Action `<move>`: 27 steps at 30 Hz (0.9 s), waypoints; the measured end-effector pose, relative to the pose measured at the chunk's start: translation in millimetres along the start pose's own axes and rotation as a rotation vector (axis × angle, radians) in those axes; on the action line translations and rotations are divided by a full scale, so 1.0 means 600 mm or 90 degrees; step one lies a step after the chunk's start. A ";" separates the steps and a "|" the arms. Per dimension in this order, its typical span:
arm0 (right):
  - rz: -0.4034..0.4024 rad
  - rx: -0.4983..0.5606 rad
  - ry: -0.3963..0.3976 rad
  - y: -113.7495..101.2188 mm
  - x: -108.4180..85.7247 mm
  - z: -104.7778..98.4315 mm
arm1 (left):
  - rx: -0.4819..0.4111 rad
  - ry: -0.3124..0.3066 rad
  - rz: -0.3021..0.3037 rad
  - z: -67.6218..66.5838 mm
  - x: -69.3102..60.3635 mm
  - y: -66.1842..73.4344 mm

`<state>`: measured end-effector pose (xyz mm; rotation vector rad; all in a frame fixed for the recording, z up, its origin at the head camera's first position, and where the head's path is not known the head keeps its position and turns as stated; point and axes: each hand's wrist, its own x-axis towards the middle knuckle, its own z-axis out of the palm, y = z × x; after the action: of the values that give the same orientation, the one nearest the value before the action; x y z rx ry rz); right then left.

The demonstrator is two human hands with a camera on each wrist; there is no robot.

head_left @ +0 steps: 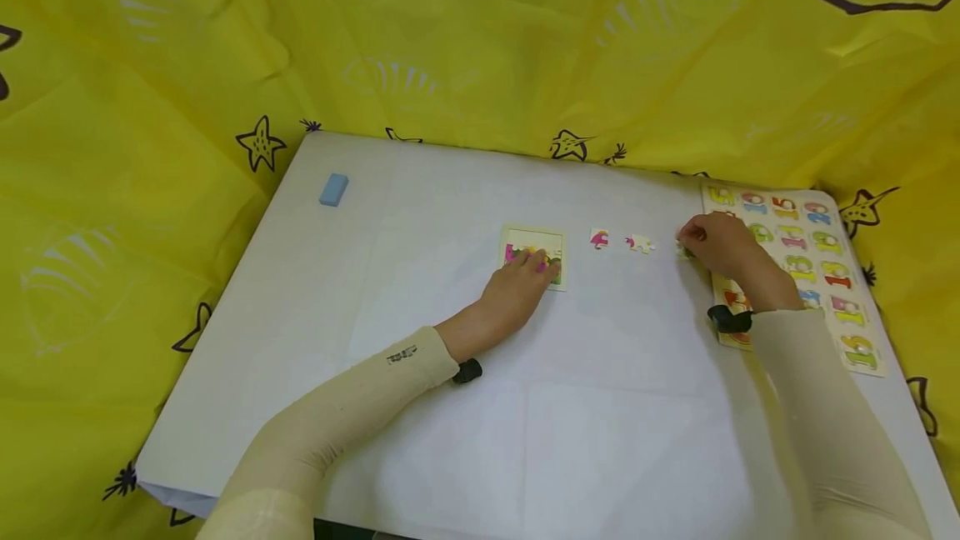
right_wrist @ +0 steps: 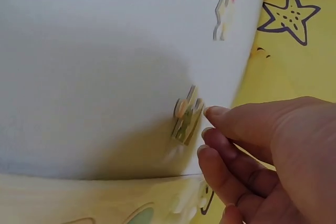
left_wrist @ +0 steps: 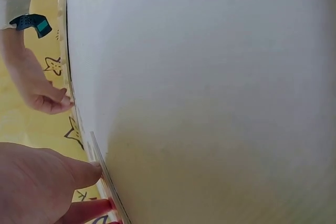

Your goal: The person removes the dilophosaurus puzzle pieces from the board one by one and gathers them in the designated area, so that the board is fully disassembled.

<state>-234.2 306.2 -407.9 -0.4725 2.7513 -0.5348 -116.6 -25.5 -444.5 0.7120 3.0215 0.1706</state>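
Note:
My left hand [head_left: 513, 294] rests on a small framed jigsaw puzzle [head_left: 534, 232], its fingers over the colourful pieces inside and hiding part of them. In the left wrist view the thumb [left_wrist: 86, 173] touches the frame's near edge. My right hand [head_left: 723, 248] is beside a loose puzzle piece [right_wrist: 188, 116] with green and orange printing. Its thumb and bent fingers stand close to the piece, with a gap between the fingertips; whether the thumb touches it is unclear. Between the hands lie a pink-printed piece [head_left: 599, 238] and a pale piece with a pink spot [head_left: 641, 244].
A wooden number puzzle board [head_left: 851, 344] lies at the right end of the white table [head_left: 615, 440], partly beneath my right arm. At the far left is a blue block [head_left: 333, 189]. Yellow patterned cloth [head_left: 480, 48] hangs behind the table and along its sides.

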 end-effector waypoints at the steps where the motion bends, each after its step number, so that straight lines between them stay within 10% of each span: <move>1: 0.000 -0.003 0.004 -0.003 0.000 0.000 | 0.003 0.004 0.000 0.000 0.000 0.000; 14: -0.054 -0.011 0.009 -0.071 0.020 0.025 | 0.031 0.076 0.021 0.008 -0.006 -0.003; 27: -0.105 -0.019 -0.010 -0.172 0.045 0.064 | 0.030 0.034 0.031 -0.003 -0.016 0.004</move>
<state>-218.7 193.8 -406.1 -0.7126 2.7233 -0.5270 -107.1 -27.5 -442.3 0.7972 3.0707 0.1219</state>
